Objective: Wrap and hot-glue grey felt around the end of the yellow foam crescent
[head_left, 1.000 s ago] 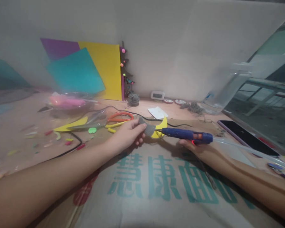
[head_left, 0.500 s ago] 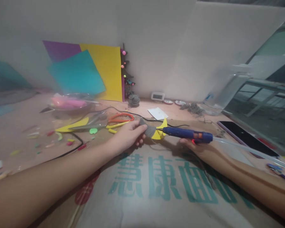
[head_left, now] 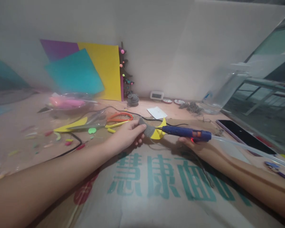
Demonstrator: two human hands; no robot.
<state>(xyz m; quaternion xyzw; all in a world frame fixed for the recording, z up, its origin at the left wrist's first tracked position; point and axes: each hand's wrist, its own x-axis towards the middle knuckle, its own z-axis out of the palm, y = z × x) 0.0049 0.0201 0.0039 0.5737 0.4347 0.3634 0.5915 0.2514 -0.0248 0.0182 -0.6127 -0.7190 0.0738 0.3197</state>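
Between the thumb and fingers of my left hand is a grey piece, with a yellow crescent-shaped piece at its right end. My right hand holds a blue glue gun from below, a red light showing near its handle. The gun's nozzle points left and reaches the edge of the grey piece, over the yellow crescent. A clear glue stick runs out of the gun's back end. A thin grey strand hangs beneath the pieces.
Printed cardboard lies under my hands. Orange-handled scissors, yellow paper and small clay bits lie left. A phone and a clear bottle stand or lie right. Coloured sheets lean on the wall.
The whole view has shifted slightly, so things appear a little further left. Both hands keep their grips, and the nozzle remains at the grey piece.
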